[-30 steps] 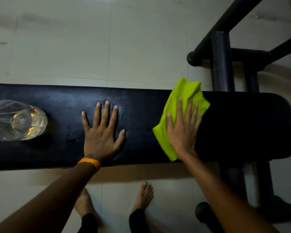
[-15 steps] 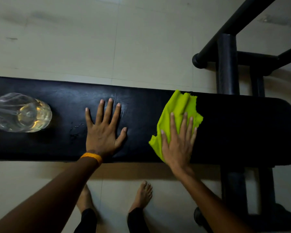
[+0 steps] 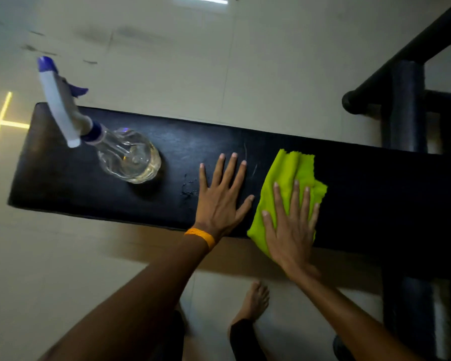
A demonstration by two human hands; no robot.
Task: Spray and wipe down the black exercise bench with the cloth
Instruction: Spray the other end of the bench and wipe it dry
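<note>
A long black exercise bench stretches under both hands. The right hand presses flat, fingers spread, on a lime-green cloth. Just left, the left hand lies open and empty. Further left stands a clear spray bottle.

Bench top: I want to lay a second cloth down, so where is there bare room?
The bench is bare right of the cloth, and at its left end, beside the bottle. The middle is crowded: left hand flat, right hand pressing the cloth, close together.
</note>
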